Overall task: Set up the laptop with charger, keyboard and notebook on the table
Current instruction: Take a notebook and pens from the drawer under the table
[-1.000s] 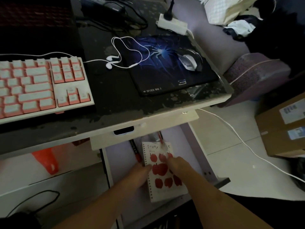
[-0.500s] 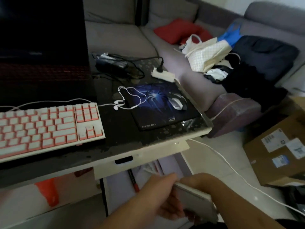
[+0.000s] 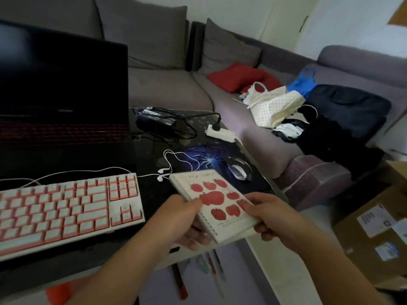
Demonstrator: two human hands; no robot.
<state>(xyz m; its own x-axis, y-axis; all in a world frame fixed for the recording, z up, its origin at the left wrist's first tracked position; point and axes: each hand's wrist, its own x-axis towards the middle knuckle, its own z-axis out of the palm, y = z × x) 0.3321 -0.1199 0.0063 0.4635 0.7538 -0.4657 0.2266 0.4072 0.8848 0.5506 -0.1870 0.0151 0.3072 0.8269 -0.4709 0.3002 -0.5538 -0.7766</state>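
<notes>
White earbuds [image 3: 163, 172] lay tangled mid-desk beside a dark mouse pad [image 3: 211, 159] that reached the desk's right edge, a mouse [image 3: 239, 172] resting on it. A white power strip [image 3: 220, 133] sat near the far right corner. Cardboard boxes [image 3: 374, 234] stood on the floor.

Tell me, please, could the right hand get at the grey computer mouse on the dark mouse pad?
Probably not yet: the right hand, with the left hand, grips the apple-print spiral notebook; otherwise the mouse lies unobstructed.
</notes>
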